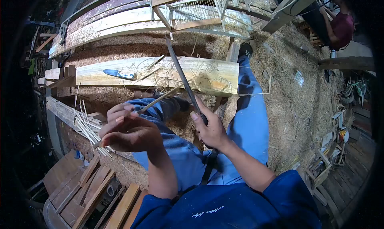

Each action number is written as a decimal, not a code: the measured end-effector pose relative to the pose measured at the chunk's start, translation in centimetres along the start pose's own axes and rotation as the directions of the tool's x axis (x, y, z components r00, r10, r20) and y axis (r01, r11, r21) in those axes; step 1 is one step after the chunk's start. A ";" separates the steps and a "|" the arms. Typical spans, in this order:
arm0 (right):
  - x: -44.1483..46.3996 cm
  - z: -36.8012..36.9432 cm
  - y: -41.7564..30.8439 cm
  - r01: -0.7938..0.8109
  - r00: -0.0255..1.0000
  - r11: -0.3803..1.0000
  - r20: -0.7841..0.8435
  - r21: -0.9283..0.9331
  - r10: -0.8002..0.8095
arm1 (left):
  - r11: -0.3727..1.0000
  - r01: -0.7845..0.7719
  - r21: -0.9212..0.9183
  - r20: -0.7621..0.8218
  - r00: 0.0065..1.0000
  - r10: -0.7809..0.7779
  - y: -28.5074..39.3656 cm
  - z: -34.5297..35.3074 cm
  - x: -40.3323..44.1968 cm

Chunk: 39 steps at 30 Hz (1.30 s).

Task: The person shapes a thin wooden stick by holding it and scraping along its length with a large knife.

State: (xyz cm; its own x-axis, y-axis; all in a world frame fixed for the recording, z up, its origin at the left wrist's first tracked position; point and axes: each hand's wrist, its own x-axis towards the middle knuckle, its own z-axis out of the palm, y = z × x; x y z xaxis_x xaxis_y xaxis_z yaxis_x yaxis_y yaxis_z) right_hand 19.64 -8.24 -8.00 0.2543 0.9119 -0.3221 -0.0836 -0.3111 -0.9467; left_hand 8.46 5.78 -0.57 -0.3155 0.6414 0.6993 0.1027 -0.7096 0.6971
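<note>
My left hand (130,131) is closed around a thin wooden stick (162,97), which points up and to the right. In my right hand (212,129) is the dark handle of a long, narrow knife (179,67), its blade slanting up and away to the left. The stick's far end comes close to the blade; whether they touch I cannot tell. Beyond both hands lies a plank bench (168,73) strewn with shavings. On it rests a small blue and white object (119,74) whose kind I cannot make out.
A bundle of thin sticks (89,129) lies left of my left hand. Farther off, a wooden frame with thin rods (196,11) stands on a long bench (100,31). Shavings cover the floor (292,121). Wooden chair parts (94,189) sit lower left. Another person (340,27) is at upper right.
</note>
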 end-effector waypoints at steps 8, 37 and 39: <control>-0.9 1.0 -3.1 0.205 0.975 0.978 0.078 0.038 -0.208 | 0.772 0.323 -0.548 0.183 0.947 -0.266 2.0 1.3 -1.5; -0.5 2.3 0.1 0.257 0.944 0.963 -0.191 -0.087 -0.269 | 0.718 0.312 -0.622 0.209 0.950 -0.232 1.1 -0.3 -1.5; 0.6 1.4 0.8 -0.026 0.982 0.999 -0.187 -0.028 0.021 | 0.692 0.339 -0.638 0.224 0.941 -0.254 0.9 -0.8 -1.4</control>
State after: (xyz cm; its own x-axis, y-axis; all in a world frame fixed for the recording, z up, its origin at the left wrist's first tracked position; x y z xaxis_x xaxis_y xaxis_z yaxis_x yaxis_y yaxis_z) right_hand 18.42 -7.60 -8.98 0.4282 0.8391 -0.3354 -0.0632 -0.3424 -0.9374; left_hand 8.27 4.09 -1.03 -0.1117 0.8492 0.5160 -0.6373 -0.4597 0.6185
